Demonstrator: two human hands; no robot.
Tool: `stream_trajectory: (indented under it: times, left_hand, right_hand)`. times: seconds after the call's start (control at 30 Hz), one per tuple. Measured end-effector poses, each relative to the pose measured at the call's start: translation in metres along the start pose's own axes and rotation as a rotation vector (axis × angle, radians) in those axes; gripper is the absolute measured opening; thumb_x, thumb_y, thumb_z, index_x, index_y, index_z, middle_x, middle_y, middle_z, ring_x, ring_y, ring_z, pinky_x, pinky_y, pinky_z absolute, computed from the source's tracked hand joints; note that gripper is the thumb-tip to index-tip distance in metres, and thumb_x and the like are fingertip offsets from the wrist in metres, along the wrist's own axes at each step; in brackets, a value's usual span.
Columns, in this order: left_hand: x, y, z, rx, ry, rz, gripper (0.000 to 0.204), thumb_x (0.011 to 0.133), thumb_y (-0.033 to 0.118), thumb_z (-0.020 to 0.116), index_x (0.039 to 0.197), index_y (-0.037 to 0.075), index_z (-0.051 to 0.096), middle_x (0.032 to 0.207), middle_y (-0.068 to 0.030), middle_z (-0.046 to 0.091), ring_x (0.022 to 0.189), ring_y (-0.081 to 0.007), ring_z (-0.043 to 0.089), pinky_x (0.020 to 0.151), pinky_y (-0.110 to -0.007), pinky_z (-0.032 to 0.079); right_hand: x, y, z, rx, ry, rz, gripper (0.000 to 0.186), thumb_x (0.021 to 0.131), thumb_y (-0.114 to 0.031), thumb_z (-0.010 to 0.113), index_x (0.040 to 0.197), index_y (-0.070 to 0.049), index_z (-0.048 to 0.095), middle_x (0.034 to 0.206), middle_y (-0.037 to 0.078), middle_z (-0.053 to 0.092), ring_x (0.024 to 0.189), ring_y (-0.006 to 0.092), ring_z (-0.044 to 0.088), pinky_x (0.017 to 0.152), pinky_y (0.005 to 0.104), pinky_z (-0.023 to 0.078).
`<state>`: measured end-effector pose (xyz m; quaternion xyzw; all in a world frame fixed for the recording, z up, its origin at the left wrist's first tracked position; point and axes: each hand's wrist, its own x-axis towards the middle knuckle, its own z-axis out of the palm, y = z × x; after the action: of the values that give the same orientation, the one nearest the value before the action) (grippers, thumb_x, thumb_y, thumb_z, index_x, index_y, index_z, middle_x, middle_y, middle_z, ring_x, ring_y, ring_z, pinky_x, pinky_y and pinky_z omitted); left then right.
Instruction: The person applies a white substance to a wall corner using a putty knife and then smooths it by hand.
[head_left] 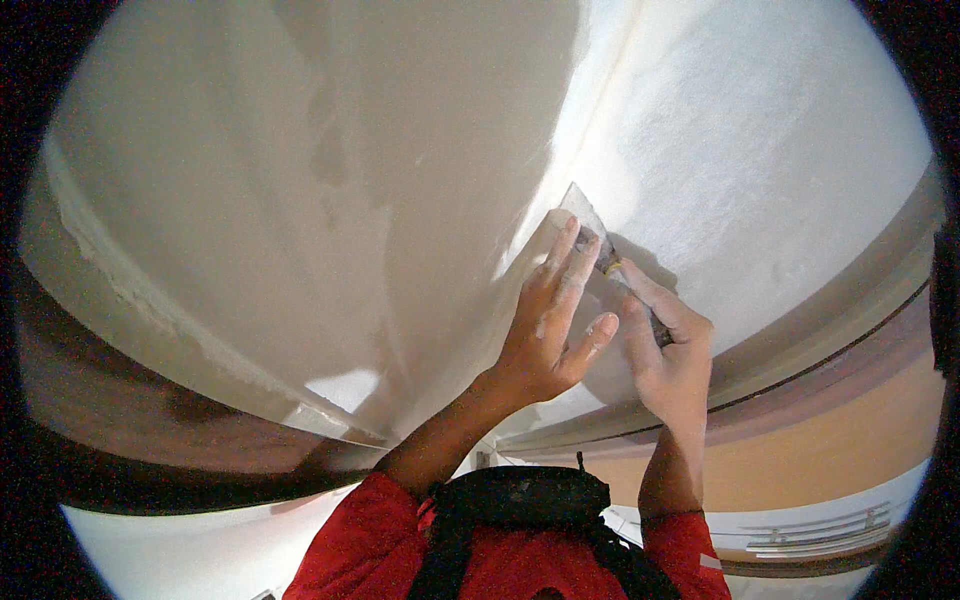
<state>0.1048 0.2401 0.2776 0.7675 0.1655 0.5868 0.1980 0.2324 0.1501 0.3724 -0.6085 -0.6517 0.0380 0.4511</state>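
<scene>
Red sleeves (380, 540) sit closest to me, at the bottom of the view, with a black strap (520, 500) between them. Both arms reach up from there toward a white surface (300, 200) overhead.

I see the left hand (548, 330) raised with its wrist bent back and its palm turned to the white surface. Its fingers (565, 255) are long and straight and a little apart. The fingertips press flat on the wide blade of a putty knife (590, 225). The thumb sticks out to the right side.

I see the right hand (672, 350) just beside it, a bit lower. Its fingers are curled shut around the dark handle of the putty knife. The thumb lies along the handle and points up toward the blade.

So the putty knife sits between the two hands. Its blade is up and to the left, flat against the white surface, right at a line where a dimmer part meets a brighter part (760, 160). Its handle slants down to the right into the right fist. The two hands almost touch.

Along the left, the white surface has a rough, patchy edge (130, 290). Lower right, I see an orange wall (830, 440) under a dark line.
</scene>
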Motion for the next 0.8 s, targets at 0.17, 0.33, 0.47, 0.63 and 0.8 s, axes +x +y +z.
stream_trajectory:
  times: [0.17, 0.33, 0.47, 0.63, 0.8]
  left_hand:
    - [0.016, 0.009, 0.003, -0.034, 0.001, 0.036, 0.077, 0.1, 0.034, 0.061, 0.158, -0.006, 0.03, 0.164, -0.0388, 0.015, 0.15, -0.0533, 0.025, 0.119, -0.06, 0.024]
    - [0.027, 0.012, -0.001, 0.044, 0.033, 0.048, 0.078, 0.099, 0.035, 0.061, 0.158, -0.005, 0.029, 0.164, -0.0376, 0.017, 0.149, -0.0531, 0.027, 0.117, -0.062, 0.024]
    - [0.033, 0.014, -0.011, 0.141, 0.041, 0.006, 0.078, 0.099, 0.036, 0.061, 0.159, -0.004, 0.03, 0.163, -0.0348, 0.022, 0.146, -0.0516, 0.032, 0.115, -0.06, 0.026]
    - [0.039, 0.015, -0.006, 0.17, 0.057, 0.034, 0.079, 0.099, 0.038, 0.061, 0.159, -0.003, 0.03, 0.163, -0.0338, 0.023, 0.144, -0.051, 0.034, 0.115, -0.059, 0.027]
    - [0.038, 0.017, -0.006, 0.157, 0.034, -0.015, 0.079, 0.1, 0.039, 0.061, 0.159, -0.004, 0.03, 0.162, -0.0332, 0.023, 0.142, -0.0509, 0.036, 0.115, -0.059, 0.027]
  right_hand:
    - [0.006, -0.008, -0.014, -0.025, 0.089, -0.039, 0.031, 0.096, -0.004, 0.064, 0.126, -0.003, 0.073, 0.102, 0.014, 0.079, 0.081, 0.0077, 0.065, 0.069, 0.0243, 0.051]
    - [0.021, -0.009, -0.012, -0.018, 0.103, -0.18, 0.031, 0.097, -0.005, 0.064, 0.126, -0.002, 0.072, 0.102, 0.016, 0.078, 0.084, 0.0096, 0.066, 0.073, 0.0268, 0.053]
    - [0.024, -0.031, -0.014, -0.013, 0.081, -0.119, 0.03, 0.097, -0.005, 0.063, 0.126, 0.0, 0.072, 0.101, 0.017, 0.078, 0.085, 0.01, 0.066, 0.074, 0.0273, 0.053]
    - [0.029, -0.028, -0.022, 0.01, 0.057, -0.095, 0.029, 0.097, -0.005, 0.064, 0.124, 0.002, 0.072, 0.098, 0.017, 0.078, 0.083, 0.0105, 0.066, 0.075, 0.0276, 0.053]
    - [0.031, -0.031, -0.021, 0.022, 0.07, -0.048, 0.027, 0.097, -0.005, 0.064, 0.122, 0.001, 0.073, 0.097, 0.016, 0.078, 0.079, 0.0103, 0.065, 0.073, 0.0266, 0.052]
